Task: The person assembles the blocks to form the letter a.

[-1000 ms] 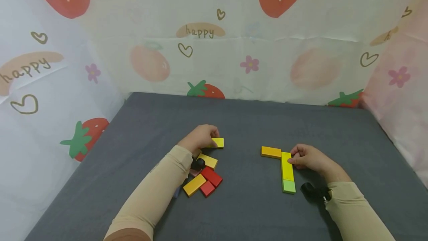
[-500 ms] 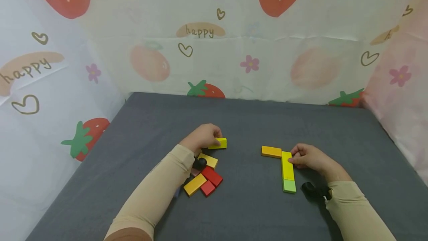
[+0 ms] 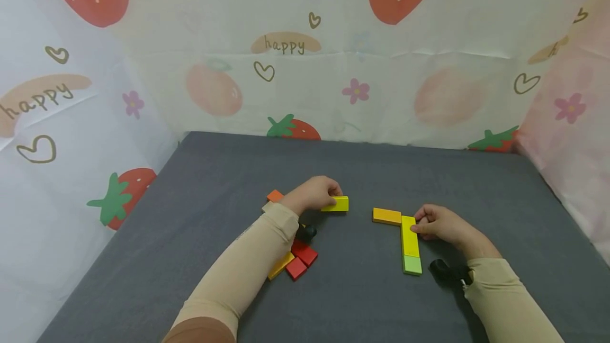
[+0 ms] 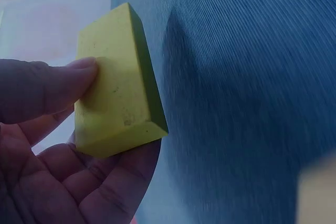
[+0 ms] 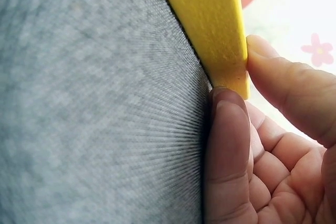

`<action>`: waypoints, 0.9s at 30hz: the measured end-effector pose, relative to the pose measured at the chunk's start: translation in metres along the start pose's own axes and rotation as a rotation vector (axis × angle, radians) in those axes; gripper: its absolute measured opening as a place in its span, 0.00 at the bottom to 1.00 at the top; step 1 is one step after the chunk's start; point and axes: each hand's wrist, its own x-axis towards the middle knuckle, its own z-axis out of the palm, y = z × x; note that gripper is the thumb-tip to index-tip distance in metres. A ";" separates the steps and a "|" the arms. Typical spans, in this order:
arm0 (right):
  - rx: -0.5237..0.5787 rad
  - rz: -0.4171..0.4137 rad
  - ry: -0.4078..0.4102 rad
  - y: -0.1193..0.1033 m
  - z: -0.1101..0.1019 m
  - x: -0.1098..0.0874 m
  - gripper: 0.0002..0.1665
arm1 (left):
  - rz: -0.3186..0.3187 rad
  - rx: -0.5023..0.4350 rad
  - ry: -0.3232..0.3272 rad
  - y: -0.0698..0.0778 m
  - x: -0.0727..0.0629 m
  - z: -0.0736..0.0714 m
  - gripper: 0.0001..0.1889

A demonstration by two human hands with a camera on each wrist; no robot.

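Note:
My left hand [image 3: 318, 193] holds a yellow block [image 3: 337, 204] between thumb and fingers. In the left wrist view this block [image 4: 113, 87] is tilted and lifted off the cloth, its shadow beside it. To the right, my right hand [image 3: 445, 228] pinches the far end of another yellow block [image 3: 409, 237], which lies flat. The right wrist view shows the thumb and index finger at the end of that block [image 5: 215, 24]. A light green block [image 3: 412, 265] adjoins its near end. An orange-yellow block [image 3: 386, 216] lies crosswise at its far left corner.
Two red blocks [image 3: 304, 252] and a golden yellow block [image 3: 281, 266] lie near the left forearm, which covers part of the pile. Behind the wrist is an orange block [image 3: 275, 196]. A dark grey cloth [image 3: 352, 300] covers the table; printed curtains [image 3: 333, 94] stand around it.
My left hand has carried the yellow block to the right, away from the pile, uncovering an orange block behind the wrist. The right hand and its blocks have stayed in place.

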 end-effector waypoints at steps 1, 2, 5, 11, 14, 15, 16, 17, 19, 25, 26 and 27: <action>-0.001 -0.004 -0.002 0.000 0.000 0.000 0.17 | 0.002 0.001 -0.003 0.002 0.002 0.002 0.12; 0.001 -0.003 -0.001 0.000 0.000 0.000 0.17 | 0.003 0.001 -0.008 0.005 0.004 0.004 0.12; 0.003 -0.002 -0.003 0.000 0.000 -0.001 0.17 | 0.001 -0.005 -0.024 0.012 0.009 0.009 0.13; 0.003 -0.007 -0.002 0.002 0.000 0.001 0.18 | -0.007 0.010 -0.054 0.022 0.020 0.022 0.14; 0.005 -0.011 0.001 0.003 0.000 0.001 0.18 | -0.016 0.021 -0.044 0.024 0.023 0.027 0.14; 0.005 -0.013 0.002 0.003 0.000 0.001 0.18 | -0.021 0.022 -0.038 0.025 0.024 0.029 0.14; 0.005 -0.015 0.004 0.003 0.000 0.001 0.18 | -0.025 0.024 -0.033 0.026 0.024 0.030 0.14; 0.004 -0.016 0.005 0.004 0.000 0.001 0.18 | -0.029 0.028 -0.030 0.027 0.025 0.031 0.14; 0.003 -0.019 0.008 0.004 0.001 0.002 0.18 | -0.035 0.029 -0.030 0.029 0.025 0.032 0.13; 0.003 -0.015 0.010 0.005 0.001 0.001 0.18 | -0.052 0.039 -0.031 0.034 0.026 0.034 0.13; 0.003 -0.014 0.011 0.005 0.001 0.001 0.18 | -0.054 0.045 -0.029 0.034 0.026 0.035 0.13; 0.003 -0.014 0.012 0.005 0.001 0.001 0.18 | -0.055 0.049 -0.028 0.034 0.026 0.035 0.13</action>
